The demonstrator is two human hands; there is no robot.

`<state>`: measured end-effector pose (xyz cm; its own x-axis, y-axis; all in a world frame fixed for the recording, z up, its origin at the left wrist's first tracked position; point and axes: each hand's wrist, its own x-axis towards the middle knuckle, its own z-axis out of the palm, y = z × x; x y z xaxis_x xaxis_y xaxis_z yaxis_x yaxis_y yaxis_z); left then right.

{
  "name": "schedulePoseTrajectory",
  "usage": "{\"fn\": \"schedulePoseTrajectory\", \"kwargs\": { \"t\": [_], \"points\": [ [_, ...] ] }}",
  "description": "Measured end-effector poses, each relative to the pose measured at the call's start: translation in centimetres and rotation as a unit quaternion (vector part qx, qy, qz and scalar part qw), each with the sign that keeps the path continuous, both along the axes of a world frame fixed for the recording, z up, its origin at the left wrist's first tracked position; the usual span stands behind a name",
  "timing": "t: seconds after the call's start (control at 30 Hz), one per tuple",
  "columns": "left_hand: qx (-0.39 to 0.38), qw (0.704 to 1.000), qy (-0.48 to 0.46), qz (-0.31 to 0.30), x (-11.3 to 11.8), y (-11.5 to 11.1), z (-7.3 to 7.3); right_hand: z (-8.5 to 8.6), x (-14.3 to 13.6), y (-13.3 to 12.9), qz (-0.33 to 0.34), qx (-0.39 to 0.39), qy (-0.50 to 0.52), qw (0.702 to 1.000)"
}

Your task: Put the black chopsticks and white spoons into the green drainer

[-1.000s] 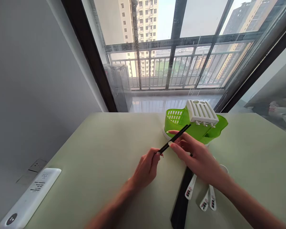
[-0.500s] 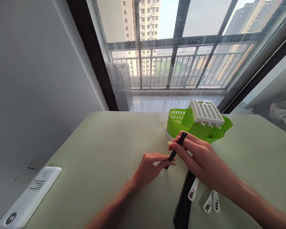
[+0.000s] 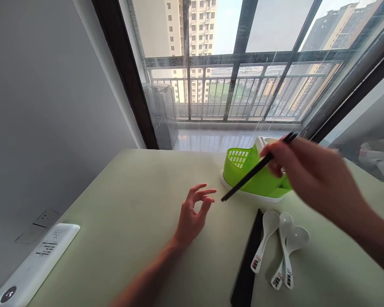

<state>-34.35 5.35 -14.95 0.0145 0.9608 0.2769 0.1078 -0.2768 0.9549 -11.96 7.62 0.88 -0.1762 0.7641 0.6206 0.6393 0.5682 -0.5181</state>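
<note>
Black chopsticks (image 3: 249,174) are pinched in my right hand (image 3: 320,175), raised in front of the green utensil holder (image 3: 259,183) and slanting down to the left. My left hand (image 3: 192,217) is over the table with its fingers apart and nothing in it, just left of the chopsticks' lower tips. Part of the holder and its white slotted top (image 3: 261,143) is hidden behind my right hand. More black chopsticks (image 3: 248,268) lie in a bundle on the table. To their right are three white spoons (image 3: 269,224) with printed labels on the handles.
The pale green table (image 3: 141,204) reaches to a glass window door with a balcony railing (image 3: 217,98) beyond. A white device with a digital display (image 3: 48,251) is at the left edge. A wall socket (image 3: 45,218) sits on the grey wall.
My right hand has lifted the chopsticks up and to the right, out of my left hand. My left hand has opened. The spoons' bowls, formerly covered, now show.
</note>
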Motion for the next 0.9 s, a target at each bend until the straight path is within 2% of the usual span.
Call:
{"fn": "schedulePoseTrajectory", "kwargs": {
  "t": [0.1,0.17,0.23,0.33,0.47,0.67,0.9],
  "points": [
    [-0.016,0.997,-0.039,0.062,-0.2,0.7,-0.5,2.2,1.5,2.8,-0.101,0.058,0.101,0.988],
    [-0.031,0.995,-0.047,0.081,-0.2,0.9,-0.8,3.2,2.2,4.7,-0.121,0.094,0.116,0.981],
    [-0.042,0.994,-0.052,0.086,-0.1,1.0,-1.0,3.5,2.6,6.5,-0.125,0.067,0.085,0.986],
    [-0.05,0.993,-0.062,0.082,0.0,0.9,-1.1,3.0,3.0,8.8,-0.117,-0.011,-0.005,0.993],
    [-0.064,0.993,-0.069,0.074,0.0,0.8,-0.9,1.4,3.2,11.5,-0.105,-0.063,-0.106,0.987],
    [-0.084,0.993,-0.063,0.053,0.1,0.6,-0.4,-0.2,4.0,14.5,-0.072,-0.171,-0.126,0.975],
    [-0.078,0.995,-0.044,0.045,0.2,0.6,-0.6,-1.4,4.4,15.4,-0.112,-0.259,-0.115,0.952]
  ]
}}
